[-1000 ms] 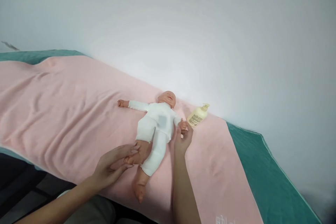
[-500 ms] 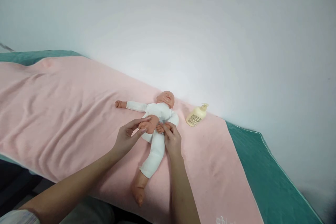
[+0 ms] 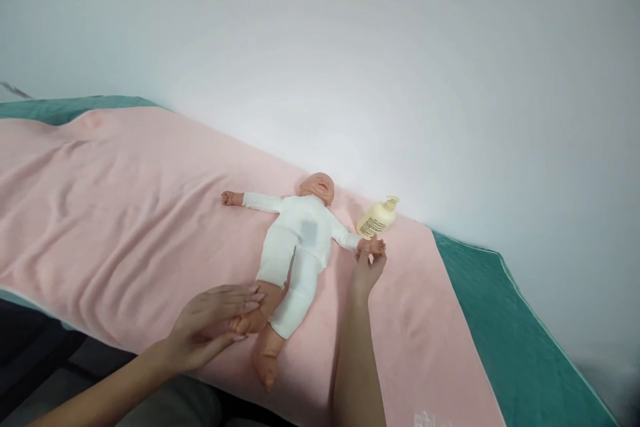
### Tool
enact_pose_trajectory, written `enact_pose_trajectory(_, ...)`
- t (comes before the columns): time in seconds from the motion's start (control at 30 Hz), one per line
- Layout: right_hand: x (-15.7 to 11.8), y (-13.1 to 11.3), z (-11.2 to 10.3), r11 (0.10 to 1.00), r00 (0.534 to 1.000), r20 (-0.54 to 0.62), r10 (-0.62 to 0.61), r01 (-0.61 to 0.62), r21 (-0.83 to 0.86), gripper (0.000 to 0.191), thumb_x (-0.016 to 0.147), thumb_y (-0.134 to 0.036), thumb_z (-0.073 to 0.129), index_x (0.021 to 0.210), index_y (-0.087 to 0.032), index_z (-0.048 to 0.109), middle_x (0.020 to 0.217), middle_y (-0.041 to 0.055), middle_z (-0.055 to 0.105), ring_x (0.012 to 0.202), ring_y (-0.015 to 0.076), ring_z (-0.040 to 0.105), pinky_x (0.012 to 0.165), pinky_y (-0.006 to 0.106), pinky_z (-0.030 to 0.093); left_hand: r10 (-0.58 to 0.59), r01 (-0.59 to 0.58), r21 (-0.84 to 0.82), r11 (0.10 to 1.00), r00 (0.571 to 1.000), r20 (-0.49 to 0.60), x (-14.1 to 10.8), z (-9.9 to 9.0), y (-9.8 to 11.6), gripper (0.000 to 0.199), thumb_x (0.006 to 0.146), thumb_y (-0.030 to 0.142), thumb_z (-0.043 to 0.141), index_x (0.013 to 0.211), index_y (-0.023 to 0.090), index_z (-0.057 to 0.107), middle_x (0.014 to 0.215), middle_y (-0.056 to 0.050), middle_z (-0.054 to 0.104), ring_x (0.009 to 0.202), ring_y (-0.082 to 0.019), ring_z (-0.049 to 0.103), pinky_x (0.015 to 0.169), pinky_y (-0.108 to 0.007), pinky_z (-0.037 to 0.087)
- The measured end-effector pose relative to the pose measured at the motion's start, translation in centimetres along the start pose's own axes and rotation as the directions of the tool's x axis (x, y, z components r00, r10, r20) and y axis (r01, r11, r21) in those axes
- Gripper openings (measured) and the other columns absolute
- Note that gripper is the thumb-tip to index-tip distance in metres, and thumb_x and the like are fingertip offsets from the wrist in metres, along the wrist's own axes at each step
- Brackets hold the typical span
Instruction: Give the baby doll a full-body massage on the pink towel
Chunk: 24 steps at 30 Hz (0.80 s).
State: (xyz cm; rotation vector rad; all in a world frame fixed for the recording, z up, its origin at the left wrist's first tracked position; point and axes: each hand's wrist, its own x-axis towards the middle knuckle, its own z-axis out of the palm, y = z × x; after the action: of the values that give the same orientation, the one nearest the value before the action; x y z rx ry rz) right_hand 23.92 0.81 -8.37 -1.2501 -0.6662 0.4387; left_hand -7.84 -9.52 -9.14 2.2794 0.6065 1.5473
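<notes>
A baby doll (image 3: 305,233) with a white cloth body lies on its back, head away from me, on a pink blanket (image 3: 150,213). Its arms are spread to both sides and its legs stretch toward me. Around the doll's foot on the left, my left hand (image 3: 215,320) has its fingers on top and thumb below. My right hand (image 3: 369,273) holds the doll's hand (image 3: 373,246) on the right between thumb and fingers. Just behind that spot stands a pale yellow pump bottle (image 3: 377,217), tilted in view, with printing on its side.
Green cloth (image 3: 525,327) shows beyond the blanket on the right, and more at the far left. A pale wall (image 3: 320,67) rises right behind the doll's head. The near edge of the blanket runs close to my lap.
Both doll limbs that were folded over its belly are now stretched out. My left hand moved toward me with the foot; my right hand moved right with the doll's hand.
</notes>
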Motion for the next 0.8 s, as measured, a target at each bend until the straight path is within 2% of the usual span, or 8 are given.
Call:
enact_pose_trajectory(0.1, 1.8, 1.1, -1.4, 0.975, 0.977, -0.043, 0.207, -0.203, 0.092, 0.043, 0.076, -0.042, 0.067, 0.107, -0.016, 0.054, 0.092, 0.0052, 0.063, 0.071, 0.0128, 0.063, 0.061, 0.024, 0.054, 0.025, -0.033, 0.095, 0.995, 0.996, 0.082, -2.0, -0.5, 0.5, 0.046, 0.088, 0.024, 0.061, 0.133, 0.023, 0.052, 0.114, -0.007, 0.070, 0.112, -0.022, 0.063, 0.094, -0.033, 0.053)
enact_pose_trajectory(0.17, 2.5, 1.5, -2.0, 0.960, 0.966, -0.030, 0.257, -0.252, 0.119, 0.035, 0.077, -0.043, 0.066, 0.098, -0.016, 0.056, 0.078, 0.0019, 0.061, 0.065, 0.0120, 0.061, 0.059, 0.023, 0.054, 0.002, -0.013, 0.106, 0.994, 0.994, 0.111, -3.3, -0.5, 0.6, 0.049, 0.088, 0.024, 0.061, 0.136, 0.023, 0.049, 0.114, -0.007, 0.070, 0.113, -0.023, 0.062, 0.095, -0.034, 0.053)
enact_pose_trajectory(0.3, 2.6, 1.6, -2.2, 0.944, 0.958, -0.007, 0.285, -0.280, 0.172, 0.029, 0.080, -0.045, 0.064, 0.087, -0.018, 0.057, 0.076, 0.0000, 0.059, 0.066, 0.0099, 0.060, 0.062, 0.021, 0.055, -0.025, 0.015, 0.070, 0.997, 0.989, 0.145, -5.2, -0.3, 0.3, 0.051, 0.089, 0.022, 0.060, 0.138, 0.024, 0.047, 0.115, -0.007, 0.069, 0.114, -0.023, 0.061, 0.096, -0.037, 0.053)
enact_pose_trajectory(0.4, 2.3, 1.5, -2.0, 0.943, 0.959, -0.004, 0.282, -0.276, 0.188, 0.029, 0.080, -0.046, 0.064, 0.085, -0.018, 0.058, 0.075, -0.0004, 0.058, 0.066, 0.0095, 0.060, 0.062, 0.021, 0.055, -0.052, 0.043, 0.060, 0.997, 0.987, 0.154, -5.8, -0.2, -0.1, 0.050, 0.089, 0.020, 0.059, 0.137, 0.024, 0.047, 0.115, -0.008, 0.069, 0.116, -0.024, 0.060, 0.096, -0.039, 0.052)
enact_pose_trajectory(0.53, 2.1, 1.4, -1.8, 0.950, 0.963, -0.022, 0.270, -0.262, 0.173, 0.032, 0.077, -0.043, 0.067, 0.092, -0.017, 0.057, 0.079, 0.0014, 0.060, 0.067, 0.0107, 0.061, 0.062, 0.023, 0.055, -0.014, 0.007, 0.055, 0.998, 0.990, 0.139, -5.2, -0.3, -0.1, 0.050, 0.088, 0.018, 0.059, 0.137, 0.021, 0.047, 0.116, -0.009, 0.069, 0.116, -0.024, 0.060, 0.097, -0.040, 0.051)
enact_pose_trajectory(0.67, 1.6, 0.7, -1.3, 0.967, 0.974, -0.064, 0.218, -0.207, 0.146, 0.042, 0.074, -0.041, 0.068, 0.107, -0.018, 0.054, 0.094, 0.0042, 0.063, 0.069, 0.0107, 0.062, 0.065, 0.024, 0.054, 0.000, -0.007, 0.082, 0.997, 0.996, 0.084, -3.6, -0.6, -0.1, 0.046, 0.089, 0.021, 0.059, 0.135, 0.022, 0.050, 0.115, -0.008, 0.069, 0.116, -0.024, 0.060, 0.096, -0.038, 0.053)
enact_pose_trajectory(0.73, 0.8, -0.1, -0.7, 0.982, 0.986, -0.080, 0.148, -0.137, 0.130, 0.046, 0.075, -0.042, 0.067, 0.113, -0.019, 0.053, 0.108, 0.0064, 0.061, 0.074, 0.0109, 0.062, 0.067, 0.024, 0.053, 0.012, -0.016, 0.103, 0.995, 0.999, 0.040, -2.5, -0.7, -0.3, 0.046, 0.089, 0.021, 0.059, 0.134, 0.023, 0.050, 0.114, -0.008, 0.070, 0.114, -0.023, 0.062, 0.095, -0.038, 0.053)
enact_pose_trajectory(0.8, -0.3, -1.0, 0.1, 0.996, 0.998, -0.065, 0.009, -0.003, 0.092, 0.048, 0.077, -0.043, 0.065, 0.118, -0.020, 0.052, 0.122, 0.0089, 0.057, 0.084, 0.0130, 0.063, 0.068, 0.024, 0.053, 0.011, -0.008, 0.124, 0.992, 1.000, -0.024, -1.3, -0.7, -0.6, 0.046, 0.088, 0.022, 0.060, 0.134, 0.025, 0.051, 0.113, -0.006, 0.070, 0.110, -0.023, 0.064, 0.095, -0.038, 0.053)
